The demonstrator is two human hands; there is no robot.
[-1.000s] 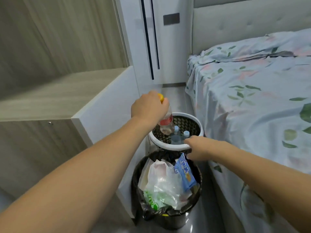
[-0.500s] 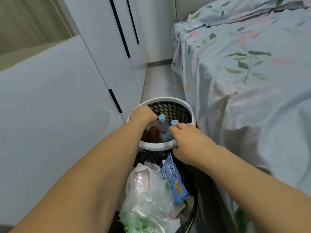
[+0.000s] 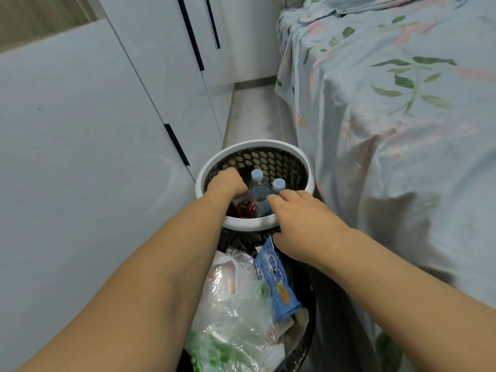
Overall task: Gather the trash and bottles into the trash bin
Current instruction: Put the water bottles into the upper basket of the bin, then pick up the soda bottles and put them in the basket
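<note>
Left hand (image 3: 226, 183) down inside white-rimmed mesh bin (image 3: 295, 154), fingers curled over top of red-label bottle (image 3: 245, 208), gripping it. Right hand (image 3: 300, 224) resting at bin's near rim, about 5 o'clock of the opening, fingers loosely bent, holding nothing (fingertips close to a bottle, contact not clear). Two blue-capped clear bottles (image 3: 259, 189) upright in bin, just beside red-label one at its 3 o'clock.

Risks, as judgement: red-label bottle released at a tilt could knock blue-capped pair over; tight fit among three bottles could leave it leaning on mesh wall. Right hand pressing rim might tip light bin toward black-lined trash can (image 3: 306, 334) touching it at 6 o'clock.

Around: black can heaped with clear plastic bags (image 3: 236, 312) and blue snack wrapper (image 3: 276, 280), overfull, wrapper sticking up near right wrist. White cabinet (image 3: 94, 130) close at 9 o'clock, bed (image 3: 397, 116) with leaf-print sheet at 3 o'clock, narrow floor strip (image 3: 252, 114) at 12. Tight aisle, little elbow room either side.
</note>
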